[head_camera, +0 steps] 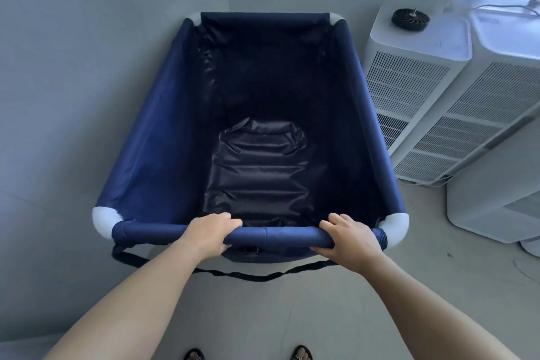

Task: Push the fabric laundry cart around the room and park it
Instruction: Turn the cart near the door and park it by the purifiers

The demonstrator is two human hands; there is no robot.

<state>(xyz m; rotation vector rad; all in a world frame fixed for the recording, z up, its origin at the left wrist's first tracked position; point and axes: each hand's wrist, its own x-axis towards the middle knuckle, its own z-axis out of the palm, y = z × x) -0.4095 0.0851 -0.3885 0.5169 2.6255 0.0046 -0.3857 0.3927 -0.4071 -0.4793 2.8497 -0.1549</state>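
The fabric laundry cart [163,126] is navy blue with white corner joints and stands right in front of me, empty, its far end close to the room's corner. My left hand [209,235] grips the near top rail [277,235] left of its middle, fingers curled over the top. My right hand [349,238] grips the same rail on the right, near the white corner joint. A dark strap [257,275] hangs in a loop below the rail.
Grey walls [87,52] meet in a corner just beyond the cart. White tower appliances [415,90] with vent grilles stand close along the cart's right side, a black fan part [410,19] lying on top of one. My sandalled feet [301,353] show on the grey floor below.
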